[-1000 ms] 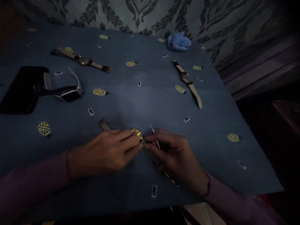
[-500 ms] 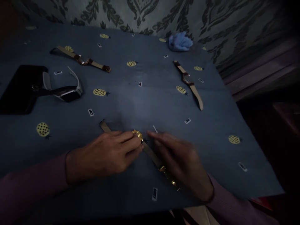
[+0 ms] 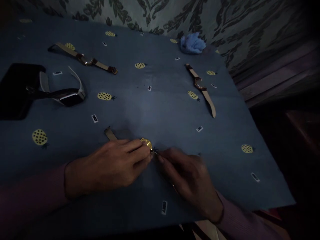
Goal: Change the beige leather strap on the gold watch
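A gold watch (image 3: pixel 146 143) lies on its strap near the front of the table, with one strap end (image 3: pixel 110 134) showing beyond my knuckles. My left hand (image 3: pixel 113 163) is closed on the watch case. Just right of the case, my right hand (image 3: pixel 191 181) pinches a thin, pointed metal piece (image 3: pixel 155 152), whose tip is close to the case's lower right edge. Whether it touches the case is too small to tell. My right hand hides most of the other strap half.
Two strap watches lie at the back left (image 3: pixel 87 60) and right (image 3: pixel 199 83). A smartwatch (image 3: pixel 72 99) sits by a black flat object (image 3: pixel 21 90) at the left. A crumpled blue cloth (image 3: pixel 192 43) rests near the patterned wall (image 3: pixel 152 16).
My right hand has moved slightly down and left, bringing the thin piece close to the watch case. It now covers the clasp side of the strap. The left hand keeps its grip.
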